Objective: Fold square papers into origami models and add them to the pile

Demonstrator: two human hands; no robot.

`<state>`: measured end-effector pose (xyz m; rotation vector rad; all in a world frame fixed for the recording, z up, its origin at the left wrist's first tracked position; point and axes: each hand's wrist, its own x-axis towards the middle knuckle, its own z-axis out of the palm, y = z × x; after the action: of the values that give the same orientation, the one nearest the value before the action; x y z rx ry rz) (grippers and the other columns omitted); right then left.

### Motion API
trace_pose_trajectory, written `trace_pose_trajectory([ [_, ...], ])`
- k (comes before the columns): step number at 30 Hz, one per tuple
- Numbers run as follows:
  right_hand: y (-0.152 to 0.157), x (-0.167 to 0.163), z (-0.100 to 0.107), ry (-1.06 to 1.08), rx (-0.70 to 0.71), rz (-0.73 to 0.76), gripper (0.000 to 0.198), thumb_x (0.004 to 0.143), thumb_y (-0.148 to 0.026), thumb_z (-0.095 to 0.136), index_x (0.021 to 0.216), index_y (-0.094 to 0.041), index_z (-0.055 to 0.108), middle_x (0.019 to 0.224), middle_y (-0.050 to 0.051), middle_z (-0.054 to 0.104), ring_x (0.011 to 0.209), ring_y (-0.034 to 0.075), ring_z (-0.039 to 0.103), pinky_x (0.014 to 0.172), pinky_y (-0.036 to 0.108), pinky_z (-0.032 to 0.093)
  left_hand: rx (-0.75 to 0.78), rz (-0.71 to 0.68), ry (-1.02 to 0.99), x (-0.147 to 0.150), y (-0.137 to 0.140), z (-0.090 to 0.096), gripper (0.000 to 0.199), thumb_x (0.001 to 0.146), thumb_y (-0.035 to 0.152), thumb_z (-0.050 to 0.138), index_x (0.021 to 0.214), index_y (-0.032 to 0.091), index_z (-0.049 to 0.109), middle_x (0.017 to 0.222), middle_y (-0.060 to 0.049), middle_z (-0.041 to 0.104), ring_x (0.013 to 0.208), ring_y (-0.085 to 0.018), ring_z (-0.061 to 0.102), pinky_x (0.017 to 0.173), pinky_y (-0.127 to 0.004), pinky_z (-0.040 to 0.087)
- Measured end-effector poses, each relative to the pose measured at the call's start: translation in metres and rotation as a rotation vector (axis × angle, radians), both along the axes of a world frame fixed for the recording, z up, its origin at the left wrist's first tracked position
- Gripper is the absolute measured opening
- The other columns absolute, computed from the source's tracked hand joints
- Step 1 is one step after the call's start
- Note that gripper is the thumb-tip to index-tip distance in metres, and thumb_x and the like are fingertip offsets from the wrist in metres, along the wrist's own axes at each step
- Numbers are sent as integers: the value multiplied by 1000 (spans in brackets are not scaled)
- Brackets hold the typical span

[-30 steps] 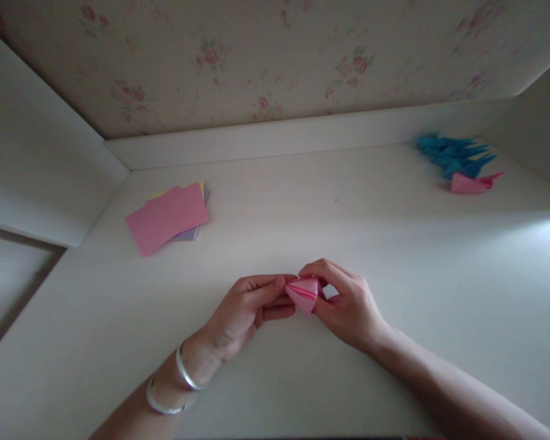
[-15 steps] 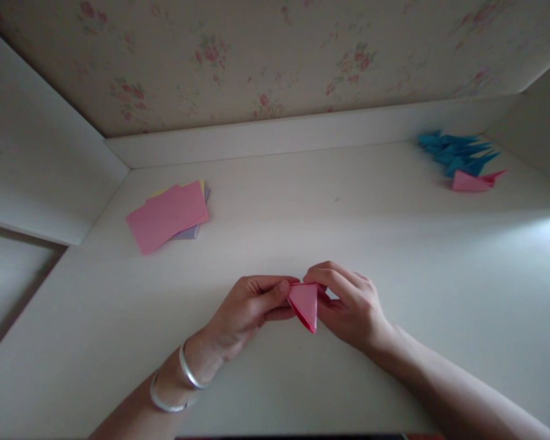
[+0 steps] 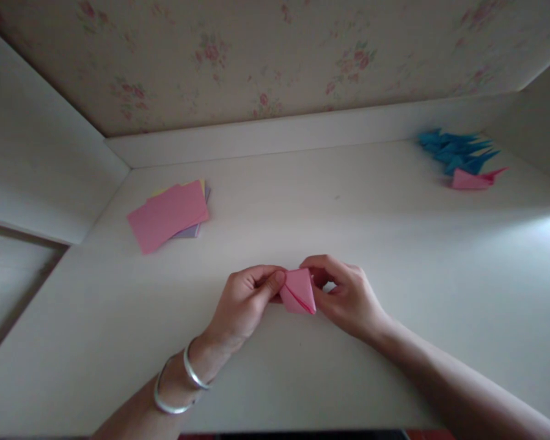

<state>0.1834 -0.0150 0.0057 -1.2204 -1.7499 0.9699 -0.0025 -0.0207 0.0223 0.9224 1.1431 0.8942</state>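
Observation:
Between my hands, above the front part of the white table, is a small folded piece of pink paper, roughly square with a dark pink slit running diagonally across its face. My left hand pinches its left corner, thumb on top and fingers beneath. At its right edge my right hand has curled fingers, the index finger touching the upper corner and the thumb low behind the side. Part of the right fingertips is hidden by the paper.
At the back left of the white table lies a loose stack of paper sheets, pink on top with yellow and purple below. Several blue folded paper figures and a pink one stand at the back right, close to the side panel.
The pink paper has turned from a downward-pointing triangle to a squarer face, its slit now diagonal. Both hands have shifted slightly up, still on the paper.

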Motion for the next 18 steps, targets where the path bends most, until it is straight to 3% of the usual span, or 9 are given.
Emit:
trace_pose_trajectory([
  [2, 1, 1, 5, 58, -128, 43, 16, 91, -33, 59, 89, -19, 67, 71, 2, 67, 61, 13, 61, 54, 22, 47, 55, 35, 81, -4, 2, -1, 27, 84, 40, 72, 88, 14, 78, 75, -5, 75, 70, -19, 67, 69, -28, 55],
  [4, 3, 2, 9, 94, -212, 102, 39, 99, -44, 46, 80, -17, 66, 69, 3, 65, 62, 14, 60, 57, 24, 46, 127, 50, 203, -7, 2, 0, 28, 86, 41, 69, 88, 14, 78, 75, -5, 74, 70, -18, 66, 66, -26, 53],
  [6, 4, 2, 11, 106, -276, 151, 48, 100, -50, 41, 73, -16, 64, 67, 3, 61, 62, 14, 56, 56, 24, 44, 215, 41, 339, -9, 2, 1, 27, 88, 40, 67, 88, 15, 77, 74, -4, 74, 68, -17, 65, 63, -23, 50],
  [8, 5, 1, 10, 69, -318, 153, 46, 97, -53, 46, 71, -17, 61, 64, 0, 56, 60, 13, 50, 52, 23, 38, 273, 3, 412, -8, 1, 1, 26, 90, 39, 65, 88, 17, 77, 75, -3, 74, 69, -16, 64, 63, -22, 48],
  [12, 6, -1, 9, -54, -327, 107, 44, 95, -51, 51, 65, -19, 54, 58, -4, 42, 54, 10, 37, 48, 23, 26, 261, -59, 369, -5, 0, 0, 27, 91, 40, 63, 94, 19, 78, 82, -4, 76, 74, -17, 66, 66, -22, 48],
  [18, 5, 0, 12, -67, -276, 100, 37, 97, -40, 50, 67, -18, 59, 60, -4, 46, 56, 10, 40, 51, 23, 30, 172, -74, 302, -5, 0, -3, 32, 89, 44, 65, 105, 18, 76, 91, -5, 78, 81, -18, 68, 71, -22, 51],
])
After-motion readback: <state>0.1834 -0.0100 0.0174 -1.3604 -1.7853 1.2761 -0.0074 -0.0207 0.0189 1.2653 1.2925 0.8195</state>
